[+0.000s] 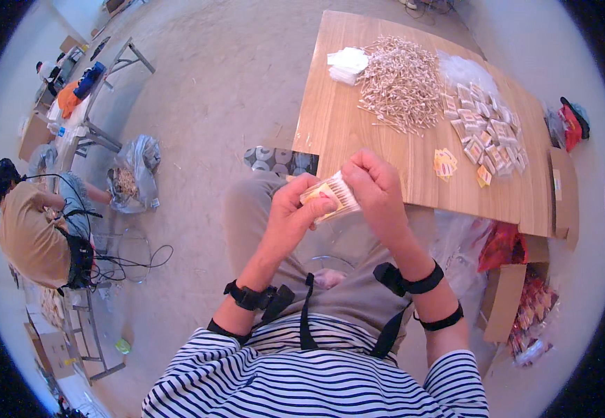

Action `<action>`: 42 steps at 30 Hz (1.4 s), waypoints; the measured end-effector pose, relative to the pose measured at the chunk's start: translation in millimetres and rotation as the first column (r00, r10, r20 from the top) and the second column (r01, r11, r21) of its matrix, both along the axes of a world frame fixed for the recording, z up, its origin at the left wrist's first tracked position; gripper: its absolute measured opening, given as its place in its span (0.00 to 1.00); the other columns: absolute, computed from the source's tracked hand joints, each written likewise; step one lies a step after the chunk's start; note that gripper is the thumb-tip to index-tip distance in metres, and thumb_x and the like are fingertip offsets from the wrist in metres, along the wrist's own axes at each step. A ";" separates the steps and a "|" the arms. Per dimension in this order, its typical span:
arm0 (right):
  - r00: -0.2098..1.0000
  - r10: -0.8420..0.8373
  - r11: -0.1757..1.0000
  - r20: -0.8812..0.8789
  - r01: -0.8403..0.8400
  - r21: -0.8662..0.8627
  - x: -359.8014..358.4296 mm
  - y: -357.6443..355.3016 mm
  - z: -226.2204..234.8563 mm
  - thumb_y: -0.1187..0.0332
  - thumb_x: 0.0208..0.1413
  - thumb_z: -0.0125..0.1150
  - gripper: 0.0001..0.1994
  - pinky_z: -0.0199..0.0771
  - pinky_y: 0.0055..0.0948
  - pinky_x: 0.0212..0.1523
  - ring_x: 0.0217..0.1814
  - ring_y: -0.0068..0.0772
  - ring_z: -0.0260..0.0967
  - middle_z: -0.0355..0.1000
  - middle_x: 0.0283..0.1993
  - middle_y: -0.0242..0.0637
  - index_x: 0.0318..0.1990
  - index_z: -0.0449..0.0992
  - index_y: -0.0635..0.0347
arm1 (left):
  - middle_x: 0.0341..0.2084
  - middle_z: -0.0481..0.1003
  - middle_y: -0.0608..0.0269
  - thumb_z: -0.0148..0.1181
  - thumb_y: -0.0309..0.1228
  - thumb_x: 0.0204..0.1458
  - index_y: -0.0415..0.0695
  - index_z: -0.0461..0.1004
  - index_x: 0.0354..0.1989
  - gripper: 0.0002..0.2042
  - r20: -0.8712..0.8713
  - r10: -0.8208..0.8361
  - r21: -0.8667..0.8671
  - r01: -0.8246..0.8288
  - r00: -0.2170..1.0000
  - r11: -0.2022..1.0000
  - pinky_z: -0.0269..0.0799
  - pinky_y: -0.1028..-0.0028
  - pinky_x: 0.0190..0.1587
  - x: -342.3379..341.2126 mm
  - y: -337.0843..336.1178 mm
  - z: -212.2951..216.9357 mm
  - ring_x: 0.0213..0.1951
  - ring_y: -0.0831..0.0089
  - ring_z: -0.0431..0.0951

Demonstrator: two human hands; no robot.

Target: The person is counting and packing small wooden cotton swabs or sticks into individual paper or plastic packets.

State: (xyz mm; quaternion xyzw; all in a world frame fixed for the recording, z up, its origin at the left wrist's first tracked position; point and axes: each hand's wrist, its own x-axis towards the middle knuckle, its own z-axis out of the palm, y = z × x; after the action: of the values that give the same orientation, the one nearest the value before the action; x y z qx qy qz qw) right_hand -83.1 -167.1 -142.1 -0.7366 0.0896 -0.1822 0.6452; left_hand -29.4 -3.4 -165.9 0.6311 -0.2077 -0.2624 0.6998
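My left hand (294, 209) and my right hand (375, 187) meet over my lap and together hold a small clear packet of cotton swabs (332, 196) with a yellow and red card in it. The left hand grips its near end, while the right hand's fingers close over its far end. Ahead on the wooden table (337, 132) lies a big heap of loose cotton swabs (400, 83), with several filled packets (487, 129) spread to the right of it.
A stack of white bags (348, 64) sits at the table's far left, and loose yellow cards (445, 165) lie near its front edge. Cardboard boxes (504, 299) and red wrappers stand on the floor at right. Another person (34, 226) sits at left beside a plastic bag (135, 174) and folding tables.
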 end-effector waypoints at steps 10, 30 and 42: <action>0.998 -0.065 0.998 -0.001 0.065 0.003 -1.0 3.2 -0.6 0.66 0.64 0.56 0.11 0.64 0.28 0.28 0.28 0.21 0.62 0.65 0.23 0.30 0.31 0.70 0.62 | 0.25 0.75 0.75 0.63 0.34 0.57 0.45 0.75 0.36 0.07 -0.132 0.065 -0.076 -0.076 0.989 0.994 0.64 0.84 0.24 0.9 -0.3 -4.0 0.25 0.89 0.71; 0.991 0.065 0.867 0.115 0.001 -0.498 -23.7 -5.0 16.9 0.74 0.57 0.56 0.04 0.66 0.45 0.32 0.32 0.56 0.67 0.67 0.29 0.50 0.33 0.69 0.63 | 0.39 0.78 0.64 0.66 0.22 0.51 0.39 0.73 0.48 0.16 0.006 0.149 -0.224 -0.144 0.989 0.964 0.74 0.74 0.48 16.5 3.3 5.6 0.42 0.76 0.78; 0.974 0.166 0.786 0.154 -0.036 -0.617 -20.4 -4.0 14.5 0.74 0.56 0.56 0.03 0.65 0.50 0.37 0.36 0.57 0.66 0.68 0.32 0.49 0.35 0.69 0.63 | 0.36 0.78 0.65 0.64 0.15 0.49 0.38 0.74 0.45 0.15 0.065 0.070 -0.234 -0.052 0.995 0.971 0.74 0.76 0.46 32.6 9.2 22.2 0.41 0.78 0.78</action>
State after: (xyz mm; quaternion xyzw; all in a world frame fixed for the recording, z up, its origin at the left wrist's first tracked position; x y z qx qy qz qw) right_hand -103.5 -171.1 -127.5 -0.8867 -0.0791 -0.2395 0.3875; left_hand 3.2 5.8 -143.7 0.5601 -0.2429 -0.1914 0.7685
